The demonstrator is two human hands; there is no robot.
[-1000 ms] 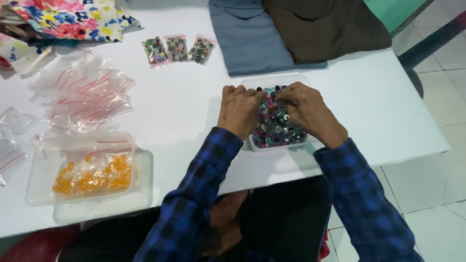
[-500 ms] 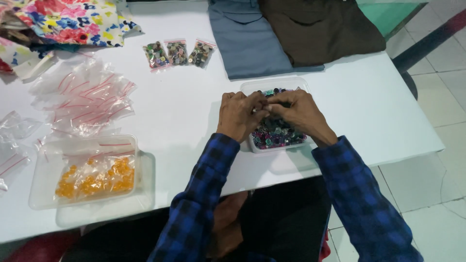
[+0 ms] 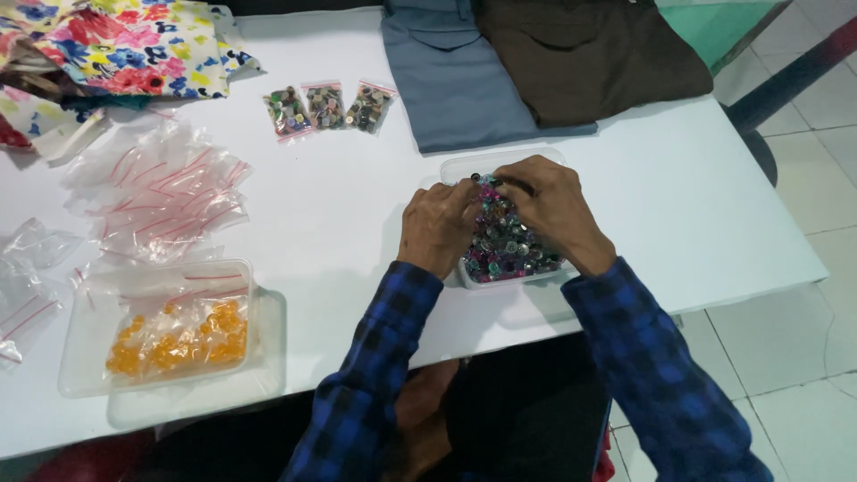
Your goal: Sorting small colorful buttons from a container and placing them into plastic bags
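I see my left hand [image 3: 439,225] and right hand [image 3: 551,207] curled over the clear tub [image 3: 500,268] of mixed buttons [image 3: 504,245] near the table's [image 3: 357,205] front edge, fingertips pinched together; what they grip I cannot tell. Three filled bags [image 3: 328,107] lie toward the far edge.

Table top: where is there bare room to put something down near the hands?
Bare table lies right of the bead container, below the brown garment. Another patch lies between the left hand and the empty bags. The far left is crowded: orange-bead container, floral fabric.
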